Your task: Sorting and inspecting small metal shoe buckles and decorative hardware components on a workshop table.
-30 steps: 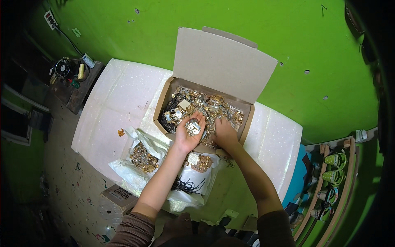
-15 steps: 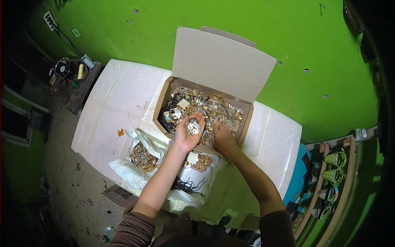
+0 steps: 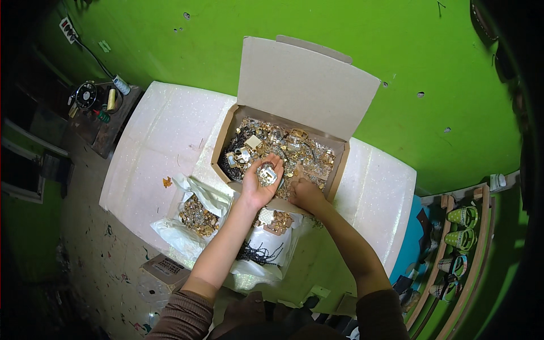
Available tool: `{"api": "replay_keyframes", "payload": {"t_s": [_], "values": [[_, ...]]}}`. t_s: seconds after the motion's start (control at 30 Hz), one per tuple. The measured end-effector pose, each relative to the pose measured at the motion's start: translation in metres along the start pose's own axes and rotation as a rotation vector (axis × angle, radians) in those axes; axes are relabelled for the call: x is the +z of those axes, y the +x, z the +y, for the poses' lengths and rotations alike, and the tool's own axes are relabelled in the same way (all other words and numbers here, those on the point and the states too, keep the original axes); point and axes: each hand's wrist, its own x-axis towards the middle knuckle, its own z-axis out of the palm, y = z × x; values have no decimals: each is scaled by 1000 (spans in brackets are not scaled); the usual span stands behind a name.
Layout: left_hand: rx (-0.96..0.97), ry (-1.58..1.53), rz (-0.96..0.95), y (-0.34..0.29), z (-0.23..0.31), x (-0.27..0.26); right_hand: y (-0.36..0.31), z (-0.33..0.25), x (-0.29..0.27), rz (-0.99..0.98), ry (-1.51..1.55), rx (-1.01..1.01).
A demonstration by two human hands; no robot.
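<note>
A cardboard box (image 3: 338,174) with its lid raised holds a jumble of gold, silver and dark metal trinkets (image 3: 281,135). Over its front part my left hand (image 3: 258,191) lies palm up and cupped, cradling a shiny silver ornament (image 3: 266,174). The ornament's exact kind is unclear. To the right, my right hand (image 3: 306,195) reaches down into the front right of the box, fingers bent together among small pieces. Whatever is between those fingertips is hidden. A pale square piece (image 3: 253,142) lies on the pile, left of centre.
Nearer me, an opened white bag (image 3: 173,233) holds brownish-gold bits. Beside it, a white-lined container (image 3: 265,237) has gold pieces and black bead strands. All stand on a white glittery table (image 3: 164,127) against a green wall. A wooden rack (image 3: 481,226) with sandals is at right.
My right hand has shifted slightly down and left, its fingers curling in closer to the left hand. The left hand stays nearly still with the silver ornament.
</note>
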Motion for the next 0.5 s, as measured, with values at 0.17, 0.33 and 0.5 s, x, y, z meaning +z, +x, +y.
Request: {"api": "replay_keyframes", "payload": {"t_s": [0.17,0.33,0.5], "values": [[-9,-12,-1,0,0,1,10,13,-2,-25,36,-80],[11,7,25,0,2,0,12,6,-35,-91,219,-56],[-20,-49,-23,-5,-5,10,11,-10,-78,-77,790,127]]}}
